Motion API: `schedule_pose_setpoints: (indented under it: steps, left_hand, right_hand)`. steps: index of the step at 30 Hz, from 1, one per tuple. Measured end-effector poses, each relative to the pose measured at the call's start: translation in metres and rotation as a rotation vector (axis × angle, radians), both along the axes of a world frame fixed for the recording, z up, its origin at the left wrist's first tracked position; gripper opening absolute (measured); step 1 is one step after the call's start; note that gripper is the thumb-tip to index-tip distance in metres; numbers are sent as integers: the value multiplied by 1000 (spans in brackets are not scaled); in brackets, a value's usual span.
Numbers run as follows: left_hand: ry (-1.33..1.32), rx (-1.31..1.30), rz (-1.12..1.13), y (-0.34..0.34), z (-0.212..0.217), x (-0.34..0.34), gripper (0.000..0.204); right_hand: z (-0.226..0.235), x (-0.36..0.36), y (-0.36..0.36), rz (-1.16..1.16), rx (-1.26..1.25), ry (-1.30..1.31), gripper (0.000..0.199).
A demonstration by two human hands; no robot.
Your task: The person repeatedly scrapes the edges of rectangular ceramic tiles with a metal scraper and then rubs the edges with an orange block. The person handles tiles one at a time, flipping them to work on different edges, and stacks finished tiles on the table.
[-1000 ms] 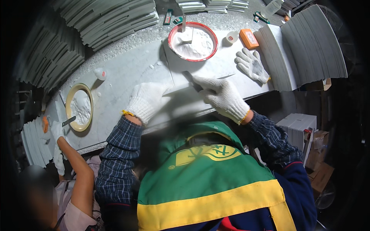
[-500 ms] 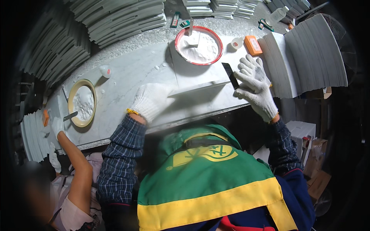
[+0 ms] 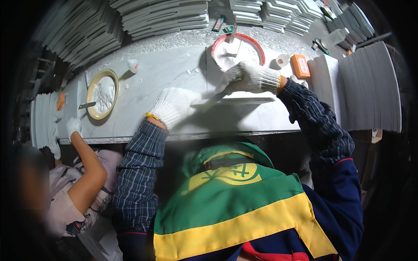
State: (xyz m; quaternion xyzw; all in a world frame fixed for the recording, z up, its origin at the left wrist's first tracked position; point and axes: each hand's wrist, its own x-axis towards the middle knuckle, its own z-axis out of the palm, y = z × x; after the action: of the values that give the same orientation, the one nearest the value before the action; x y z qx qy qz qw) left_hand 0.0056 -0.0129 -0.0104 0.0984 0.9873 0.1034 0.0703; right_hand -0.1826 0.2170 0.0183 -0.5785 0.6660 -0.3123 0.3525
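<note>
My left hand (image 3: 174,105), in a white knit glove, is closed on the left end of a thin white tile (image 3: 248,101). The tile is seen nearly edge-on, above the marble-patterned table. My right hand (image 3: 248,78), gloved too, is bent over the tile's left half with its fingers closed. From those fingers a flat scraper blade (image 3: 212,101), blurred, slants down to the tile near my left hand. Just beyond my right hand stands a red-rimmed bowl (image 3: 263,52) of white paste or powder, with a scraper (image 3: 234,32) in it.
Stacked tiles (image 3: 370,87) stand at the right, beside an orange box (image 3: 300,66) and a small white bottle (image 3: 283,60). More stacks (image 3: 165,19) line the back. At left, a co-worker's gloved hand (image 3: 74,125) is near a cream bowl (image 3: 114,98) of white material.
My right hand has swung left from the tile's right end to its left half, turning the scraper down toward it. My left hand keeps its hold; the view has shifted slightly.
</note>
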Motion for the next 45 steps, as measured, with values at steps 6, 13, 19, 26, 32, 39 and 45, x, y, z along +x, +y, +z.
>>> schedule_pose_setpoints:
  steps: [6,13,19,26,32,39,45]
  left_hand:
    - [-84,-60,24,1,3,4,22]
    - [-63,-1,61,0,0,8,22]
    - [37,160,77,2,-3,10,32]
    - [11,92,32,3,1,10,35]
    - [-8,76,73,13,11,12,39]
    - [51,168,153,34,20,35,59]
    - [-5,177,126,45,8,51,73]
  right_hand:
    - [7,-1,-30,58,165,98,27]
    - [-3,-16,-10,163,-23,22,24]
    - [-8,-41,44,153,24,-178,24]
    - [2,-34,136,-768,-4,-310,28]
    - [-41,-27,111,-950,-141,50,26]
    - [-52,-27,61,-872,15,481,32]
    - [-39,35,132,-1250,-261,-52,44]
